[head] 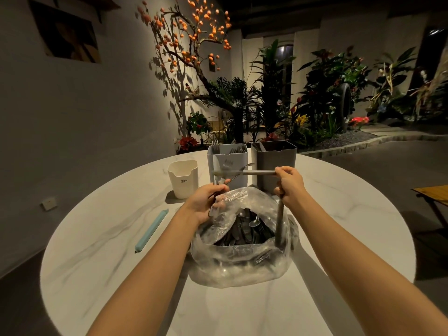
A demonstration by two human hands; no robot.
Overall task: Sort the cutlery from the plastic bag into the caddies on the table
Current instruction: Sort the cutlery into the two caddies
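1. On the round marble-pattern tabletop [339, 214], a clear plastic bag [240, 263] stands at the centre, its mouth open and full of dark metal cutlery [244, 229].
2. At 12 o'clock from the bag stand two tall caddies, touching side by side: a light grey caddy [228, 163] with forks standing inside, and a dark grey caddy [274, 161] just to its right.
3. At 11 o'clock from the bag stands a smaller cream caddy [183, 178] with a small printed label, apart from the grey ones.
4. At 9 o'clock from the bag lies a light blue sealing clip [151, 230], flat on the tabletop.
5. The left hand [206, 202] is above the bag's left rim; its grip is closed around a bundle of forks and other pieces [225, 170], which point up toward the light grey caddy.
6. The right hand [289, 185] is above the bag's right rim; its grip holds two grey-handled utensils, one horizontal utensil [257, 172] which reaches left, and one vertical utensil [280, 221] which goes down into the bag.
7. Behind the tabletop, at 12 o'clock, are green plants [315, 93] and a tree with orange fruits [194, 27].
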